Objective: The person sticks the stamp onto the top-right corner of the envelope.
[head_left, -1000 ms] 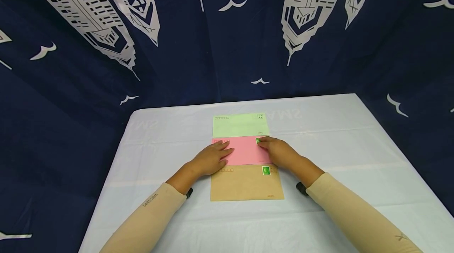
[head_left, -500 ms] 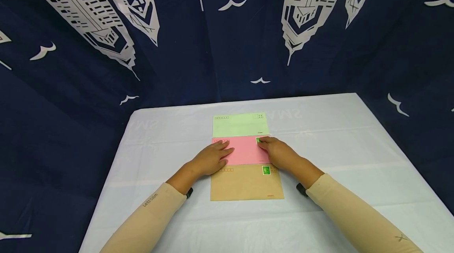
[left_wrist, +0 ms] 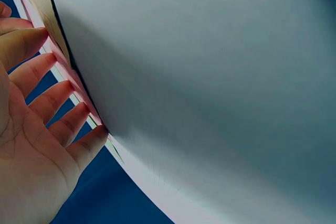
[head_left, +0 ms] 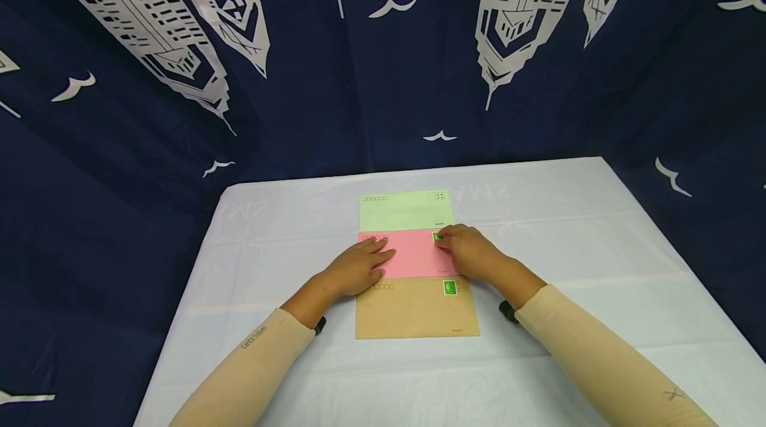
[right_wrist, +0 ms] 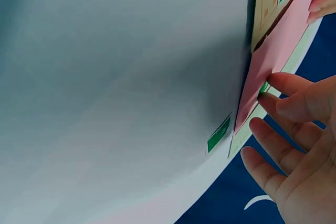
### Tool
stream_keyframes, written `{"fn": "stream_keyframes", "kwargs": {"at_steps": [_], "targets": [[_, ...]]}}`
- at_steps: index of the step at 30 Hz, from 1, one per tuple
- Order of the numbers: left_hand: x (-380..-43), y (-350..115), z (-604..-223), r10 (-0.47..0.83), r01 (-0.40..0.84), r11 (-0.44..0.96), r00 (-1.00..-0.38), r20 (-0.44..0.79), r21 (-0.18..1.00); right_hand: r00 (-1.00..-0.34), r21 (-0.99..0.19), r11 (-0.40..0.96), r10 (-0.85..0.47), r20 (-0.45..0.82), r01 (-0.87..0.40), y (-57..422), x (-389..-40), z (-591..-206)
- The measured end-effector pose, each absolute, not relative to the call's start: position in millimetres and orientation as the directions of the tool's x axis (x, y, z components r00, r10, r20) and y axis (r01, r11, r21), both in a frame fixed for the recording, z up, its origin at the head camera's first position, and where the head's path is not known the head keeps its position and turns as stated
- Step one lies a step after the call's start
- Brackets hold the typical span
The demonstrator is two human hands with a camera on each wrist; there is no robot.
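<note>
Three envelopes form a column: light green [head_left: 405, 212] at the back, pink [head_left: 413, 257] in the middle, brown [head_left: 413, 314] nearest. My left hand [head_left: 354, 267] rests on the left part of the pink envelope, fingers spread; its fingertips line the envelopes in the left wrist view. At the pink envelope's upper right corner, my right hand [head_left: 475, 254] has its thumb and index fingertips on a green stamp [head_left: 436, 237], covering part of it. The other right fingers [right_wrist: 260, 166] extend loosely in the right wrist view. A second green stamp [head_left: 449, 288] sits on the brown envelope.
A white cloth covers the table [head_left: 269, 247]. Another green stamp [right_wrist: 219, 134] lies on it beside the pink envelope, hidden by the right hand in the head view. Behind the table hangs a dark blue curtain [head_left: 311, 114] printed with white buildings and birds.
My right hand has risen and shifted slightly, with its fingertips still at the pink envelope's stamp. The left hand and the envelopes have stayed in place.
</note>
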State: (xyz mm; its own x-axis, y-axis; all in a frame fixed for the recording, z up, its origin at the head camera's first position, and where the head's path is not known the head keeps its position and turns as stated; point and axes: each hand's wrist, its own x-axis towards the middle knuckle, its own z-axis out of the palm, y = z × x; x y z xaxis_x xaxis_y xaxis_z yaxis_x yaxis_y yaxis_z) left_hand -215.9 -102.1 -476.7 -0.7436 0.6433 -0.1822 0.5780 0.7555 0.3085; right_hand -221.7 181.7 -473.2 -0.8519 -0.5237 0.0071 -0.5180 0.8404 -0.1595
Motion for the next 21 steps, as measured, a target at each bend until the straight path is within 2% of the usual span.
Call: {"fn": "stream_keyframes", "kwargs": {"at_steps": [7,13,21], "targets": [[-216.4,-102.4,-477.9,0.642,0.579,0.758,-0.744,-0.185,0.301,-0.843,-0.182,0.828,-0.538,0.012,-0.53,181.5,-225.3,-471.9],[-216.9,-102.5,-478.8,0.64,0.577,0.76,-0.746,-0.185,0.299,-0.826,-0.144,0.816,-0.563,0.022,-0.559,180.8,-226.7,-469.9],[-217.6,-102.9,-480.6,0.636,0.574,0.764,-0.747,-0.193,0.295,-0.839,-0.182,0.826,-0.544,-0.009,-0.534,176.6,-230.6,-466.6]]}}
